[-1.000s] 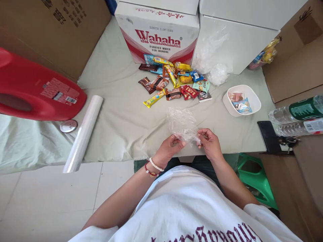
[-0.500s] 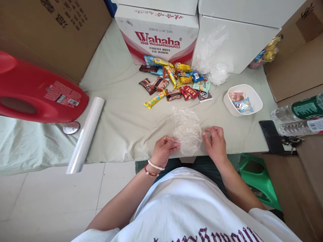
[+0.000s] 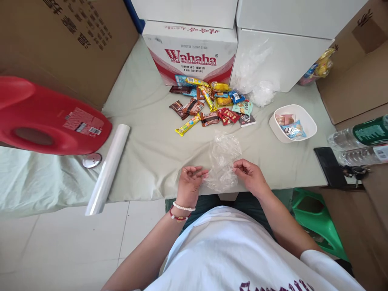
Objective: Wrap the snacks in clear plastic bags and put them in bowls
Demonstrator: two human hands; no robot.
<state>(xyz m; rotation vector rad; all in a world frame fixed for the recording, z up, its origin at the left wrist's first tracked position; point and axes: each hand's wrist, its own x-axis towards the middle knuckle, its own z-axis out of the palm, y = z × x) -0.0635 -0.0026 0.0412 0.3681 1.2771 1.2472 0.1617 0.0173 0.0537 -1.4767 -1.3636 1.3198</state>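
A crinkled clear plastic bag lies near the table's front edge, between my two hands. My right hand pinches its right side between thumb and fingers. On the other side, my left hand is turned partly palm up with its fingers loosely apart; the fingertips are close to the bag's left edge, and I see nothing held in them. Beyond the bag lies a pile of wrapped snacks, with yellow, brown, red and blue wrappers. A white plastic bowl to the right holds a few wrapped snacks.
At left are a red jug, a clear film roll and a round badge. A Wahaha carton and crumpled plastic stand behind the snacks. A phone, keys and bottles lie at right.
My left hand has let go of the bag's left side and its fingers have spread. My right hand has moved left and closed on the bag's right edge. The view has shifted slightly.
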